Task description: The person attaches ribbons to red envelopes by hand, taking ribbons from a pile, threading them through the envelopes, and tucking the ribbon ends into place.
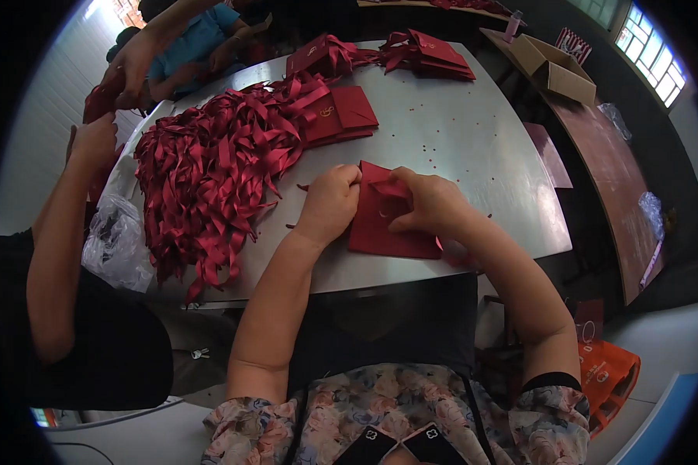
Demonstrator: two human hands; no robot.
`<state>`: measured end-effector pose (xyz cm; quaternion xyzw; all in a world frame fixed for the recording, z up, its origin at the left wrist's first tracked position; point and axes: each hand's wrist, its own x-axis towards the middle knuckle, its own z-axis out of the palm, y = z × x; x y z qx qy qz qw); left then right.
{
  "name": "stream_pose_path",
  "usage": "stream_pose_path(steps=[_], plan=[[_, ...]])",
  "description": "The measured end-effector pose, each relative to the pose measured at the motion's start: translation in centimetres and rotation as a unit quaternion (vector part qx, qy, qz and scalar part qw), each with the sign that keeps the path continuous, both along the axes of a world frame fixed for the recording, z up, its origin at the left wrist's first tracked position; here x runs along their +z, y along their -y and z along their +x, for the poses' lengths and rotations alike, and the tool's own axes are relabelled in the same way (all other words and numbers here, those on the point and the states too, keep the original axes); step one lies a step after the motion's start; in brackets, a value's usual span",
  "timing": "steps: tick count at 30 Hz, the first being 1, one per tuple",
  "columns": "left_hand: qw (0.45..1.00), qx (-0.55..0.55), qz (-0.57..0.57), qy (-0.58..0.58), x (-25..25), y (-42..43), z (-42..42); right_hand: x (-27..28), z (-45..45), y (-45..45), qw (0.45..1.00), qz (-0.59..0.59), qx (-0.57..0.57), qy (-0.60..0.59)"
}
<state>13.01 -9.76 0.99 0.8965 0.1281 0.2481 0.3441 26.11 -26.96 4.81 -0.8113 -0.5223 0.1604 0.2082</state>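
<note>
A flat red paper bag (376, 226) lies on the metal table (520, 209) close to its near edge. My left hand (329, 203) is closed at the bag's upper left side, its fingers pressed together on the edge and a ribbon. Across the bag's right part, my right hand (430, 200) pinches a red ribbon between thumb and fingers. To the left spreads a large heap of red ribbons (209, 163). Behind it lie finished-looking red bags with a gold mark (349, 112).
More red bags (438, 56) lie at the far edge. At left, a co-worker's arms (62, 225) reach beside a clear plastic bag (118, 244). Another person (198, 46) sits behind. A cardboard box (554, 68) stands on the brown bench (605, 170) at right.
</note>
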Motion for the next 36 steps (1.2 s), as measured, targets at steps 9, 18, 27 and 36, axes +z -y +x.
stream_pose_path(steps=[9, 18, 27, 36], plan=[[0.992, 0.037, 0.113, -0.029, 0.6, -4.6, -2.9, 0.5, 1.4, 0.1, 0.997, -0.008, 0.046, -0.056], [0.993, 0.058, 0.102, -0.014, -0.7, -4.1, -2.9, 2.8, 4.7, 8.6, 0.961, 0.015, -0.029, -0.275], [0.993, 0.058, 0.092, -0.044, -0.8, -4.3, -3.1, 3.4, 3.9, 11.3, 0.983, 0.064, -0.052, -0.164], [0.955, 0.079, -0.247, -0.145, 3.7, 0.3, -5.3, 3.9, 3.8, 9.8, 0.869, 0.21, -0.064, -0.443]])
